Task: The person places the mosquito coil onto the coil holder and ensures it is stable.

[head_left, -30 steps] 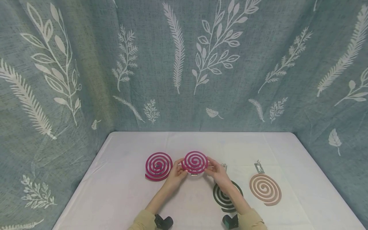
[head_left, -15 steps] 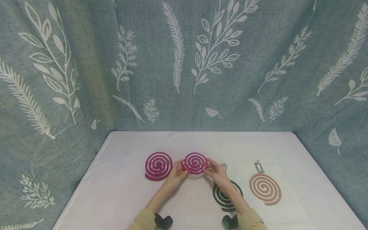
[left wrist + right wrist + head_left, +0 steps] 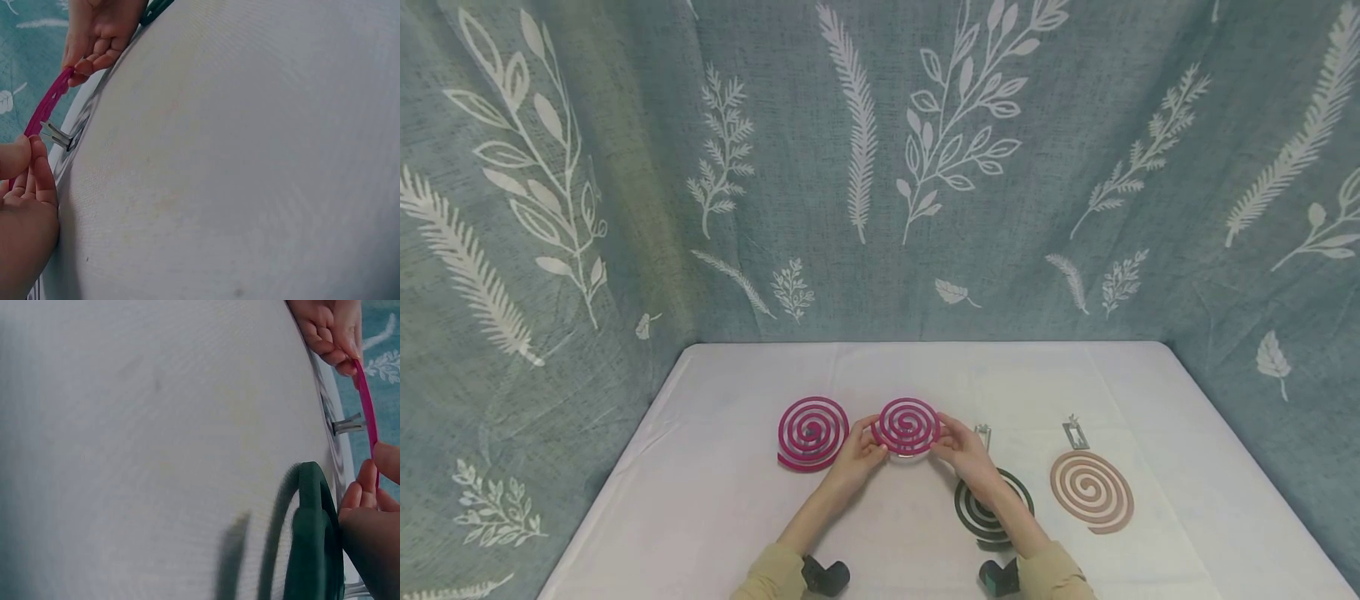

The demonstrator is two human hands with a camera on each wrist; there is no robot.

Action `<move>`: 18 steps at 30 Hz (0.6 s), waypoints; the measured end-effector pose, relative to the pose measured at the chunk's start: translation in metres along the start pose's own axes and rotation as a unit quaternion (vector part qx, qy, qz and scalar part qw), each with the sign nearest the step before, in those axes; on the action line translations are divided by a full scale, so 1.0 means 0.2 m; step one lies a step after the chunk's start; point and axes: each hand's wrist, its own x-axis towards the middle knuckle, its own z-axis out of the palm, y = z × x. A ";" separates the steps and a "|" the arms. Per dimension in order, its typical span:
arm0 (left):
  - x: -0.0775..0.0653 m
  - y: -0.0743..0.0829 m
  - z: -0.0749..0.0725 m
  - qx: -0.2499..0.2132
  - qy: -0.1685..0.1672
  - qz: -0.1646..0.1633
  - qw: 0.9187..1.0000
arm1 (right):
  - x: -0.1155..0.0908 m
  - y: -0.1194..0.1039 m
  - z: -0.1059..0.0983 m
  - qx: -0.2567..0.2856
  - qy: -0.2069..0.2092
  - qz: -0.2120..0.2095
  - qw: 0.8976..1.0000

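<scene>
Both hands hold a magenta mosquito coil (image 3: 907,425) level above the white table, pinching it at opposite edges. My left hand (image 3: 857,454) has its thumb on the near rim and fingers around the side. My right hand (image 3: 964,454) pinches the other edge the same way. Just beneath the coil is a small metal coil stand (image 3: 57,135), its prongs pointing up; in the right wrist view the stand (image 3: 349,425) reaches close to the coil's underside. Whether they touch is unclear. Left of my left hand lies another magenta coil (image 3: 813,432).
A dark green coil (image 3: 976,515) lies partly under my right forearm, with a metal stand (image 3: 983,433) behind it. Farther right are a tan coil (image 3: 1091,492) and another metal stand (image 3: 1076,432). A patterned curtain (image 3: 880,167) surrounds the table's back and sides.
The held magenta coil has come down slightly toward the stand, which now shows less below its near rim. Both hands keep their pinch; the other coils stay put.
</scene>
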 end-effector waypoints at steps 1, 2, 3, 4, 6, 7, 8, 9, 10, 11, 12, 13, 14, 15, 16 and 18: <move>0.00 0.00 0.00 0.000 -0.002 0.003 1.000 | 0.00 0.00 0.00 -0.001 0.000 0.001 1.000; 0.00 0.00 -0.01 -0.001 -0.005 0.006 1.000 | 0.00 0.00 0.00 0.000 0.001 0.001 1.000; 0.00 -0.01 -0.01 -0.002 -0.010 0.017 1.000 | 0.00 0.00 0.00 0.000 0.000 0.002 1.000; -0.01 -0.01 -0.01 -0.003 -0.016 0.028 0.999 | 0.00 0.00 0.00 0.000 0.000 0.001 1.000; 0.00 -0.05 -0.03 -0.015 -0.035 0.069 0.997 | -0.02 -0.02 0.01 -0.002 0.000 -0.001 1.000; 0.00 -0.05 -0.03 -0.017 -0.040 0.081 0.996 | -0.03 -0.04 0.01 0.000 -0.001 -0.002 1.000; 0.00 -0.05 -0.04 -0.019 -0.044 0.087 0.995 | -0.04 -0.06 0.01 0.001 -0.001 -0.003 1.000; 0.00 -0.05 -0.04 -0.018 -0.046 0.093 0.994 | -0.06 -0.08 0.01 0.001 -0.003 -0.004 1.000; 0.00 -0.05 -0.04 -0.018 -0.042 0.085 0.995 | -0.07 -0.10 0.01 0.001 -0.004 -0.004 1.000; 0.00 -0.05 -0.03 -0.017 -0.038 0.077 0.996 | -0.08 -0.12 0.01 0.001 -0.005 -0.005 1.000; 0.01 -0.05 -0.03 -0.014 -0.033 0.065 0.997 | -0.10 -0.14 0.01 0.001 -0.006 -0.005 1.000; -0.01 -0.01 -0.02 -0.006 -0.020 0.035 0.999 | -0.11 -0.15 0.01 0.000 -0.006 -0.007 1.000; -0.01 -0.01 -0.01 -0.003 -0.015 0.023 1.000 | -0.11 -0.15 0.01 -0.001 -0.006 -0.008 1.000; 0.00 -0.01 -0.01 0.002 -0.011 0.013 1.000 | -0.12 -0.16 0.01 -0.002 -0.006 -0.009 1.000; 0.00 -0.01 -0.01 0.005 -0.007 0.003 1.000 | -0.12 -0.16 0.01 -0.002 -0.005 -0.009 1.000; 0.00 -0.01 -0.01 0.009 -0.005 -0.003 1.000 | -0.12 -0.16 0.01 -0.003 -0.004 -0.010 1.000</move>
